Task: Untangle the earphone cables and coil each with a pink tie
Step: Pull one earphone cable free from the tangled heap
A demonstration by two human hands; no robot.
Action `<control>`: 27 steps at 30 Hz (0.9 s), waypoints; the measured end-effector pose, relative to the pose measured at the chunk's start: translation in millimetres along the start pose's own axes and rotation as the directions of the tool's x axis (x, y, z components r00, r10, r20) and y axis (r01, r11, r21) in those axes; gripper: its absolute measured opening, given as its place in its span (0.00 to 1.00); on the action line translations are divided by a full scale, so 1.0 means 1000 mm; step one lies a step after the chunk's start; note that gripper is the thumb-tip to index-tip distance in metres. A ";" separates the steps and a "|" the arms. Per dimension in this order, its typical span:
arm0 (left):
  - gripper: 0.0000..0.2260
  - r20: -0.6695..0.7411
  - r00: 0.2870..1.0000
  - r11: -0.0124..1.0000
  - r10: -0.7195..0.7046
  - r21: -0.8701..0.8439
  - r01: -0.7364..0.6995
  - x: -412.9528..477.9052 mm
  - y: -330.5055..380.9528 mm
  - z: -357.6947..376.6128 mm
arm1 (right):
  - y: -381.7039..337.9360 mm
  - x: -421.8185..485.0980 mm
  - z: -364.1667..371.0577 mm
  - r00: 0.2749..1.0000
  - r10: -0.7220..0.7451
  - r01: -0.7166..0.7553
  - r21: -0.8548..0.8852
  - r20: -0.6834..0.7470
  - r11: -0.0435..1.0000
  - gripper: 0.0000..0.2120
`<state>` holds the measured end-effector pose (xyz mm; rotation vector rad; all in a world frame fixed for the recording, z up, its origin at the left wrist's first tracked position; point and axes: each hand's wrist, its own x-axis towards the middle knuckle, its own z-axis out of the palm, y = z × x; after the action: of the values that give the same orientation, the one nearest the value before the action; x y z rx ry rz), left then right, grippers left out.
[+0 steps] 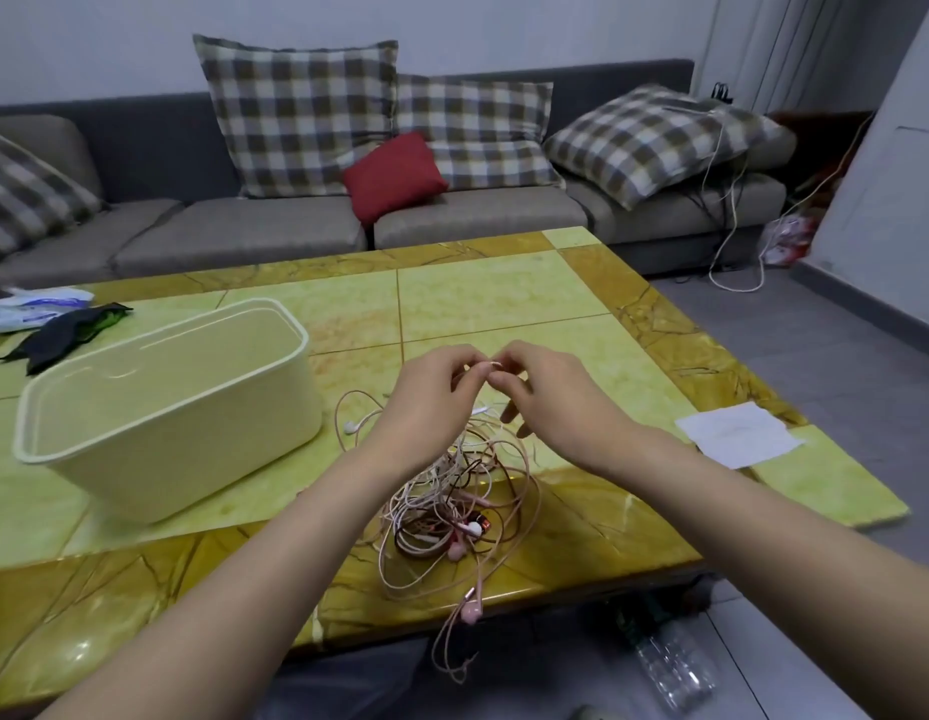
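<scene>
head view: grey sofa [244,236], tiled table [504,298], a tangle of earphone cables [452,506] and two hands above it.
the sofa stands behind the table. a cream box [192,433] sits on the table just left of the tangle, which lies near the front edge with one loop hanging over it. the left hand [431,402] and right hand [550,397] hover above the tangle, fingers curled, tips meeting to pinch a pale strand [492,364]; cable or tie, i cannot tell. a white paper sheet [737,433] lies to the right. a pink earbud [471,613] rests at the front edge.
</scene>
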<state>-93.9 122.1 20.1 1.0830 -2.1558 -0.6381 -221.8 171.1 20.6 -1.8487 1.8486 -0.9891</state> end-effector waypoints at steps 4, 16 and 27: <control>0.08 0.081 0.995 0.999 -0.052 0.011 0.051 -0.007 -0.012 -0.005 | 0.011 -0.003 -0.009 0.996 0.079 -0.079 0.014 -0.043 0.997 0.10; 0.11 0.228 0.924 0.947 -0.306 0.169 0.272 -0.037 -0.056 -0.002 | 0.059 -0.005 -0.034 0.938 0.289 -0.346 -0.445 -0.193 0.826 0.12; 0.07 0.036 0.999 0.999 -0.032 -0.016 0.033 -0.012 -0.001 -0.023 | -0.015 -0.021 0.002 0.989 -0.123 0.106 -0.189 -0.081 0.976 0.22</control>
<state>-71.6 128.2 31.3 1.1080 -2.1635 -0.6941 -207.6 192.2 25.1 -2.0709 1.9645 -0.9859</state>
